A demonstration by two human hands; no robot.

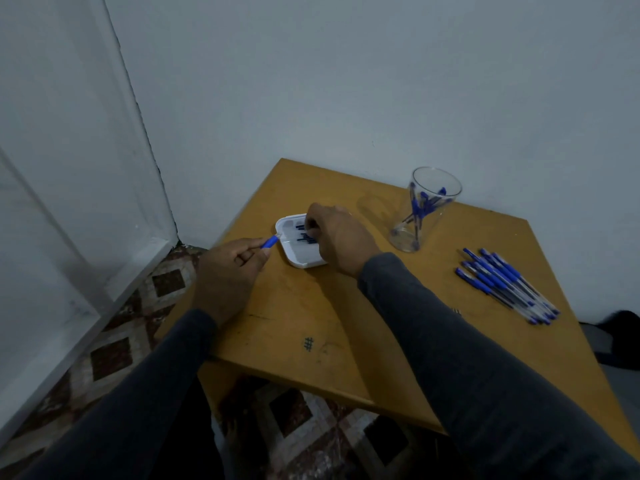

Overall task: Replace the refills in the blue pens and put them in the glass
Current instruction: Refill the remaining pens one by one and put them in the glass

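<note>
My left hand (231, 269) grips a blue pen (270, 242) whose tip points toward a white tray (300, 262) at the table's left edge. Several dark refills (304, 236) lie in the tray. My right hand (337, 237) reaches down into the tray with its fingertips curled on the refills; whether it pinches one is hidden. A clear glass (424, 209) stands at the back of the table with several blue pens inside. A pile of blue pens (504, 285) lies at the table's right edge.
The wooden table (346, 323) stands in a corner against a pale wall. A patterned tile floor (114, 355) shows to the left and below the near edge. A dark object (620, 327) sits past the right edge.
</note>
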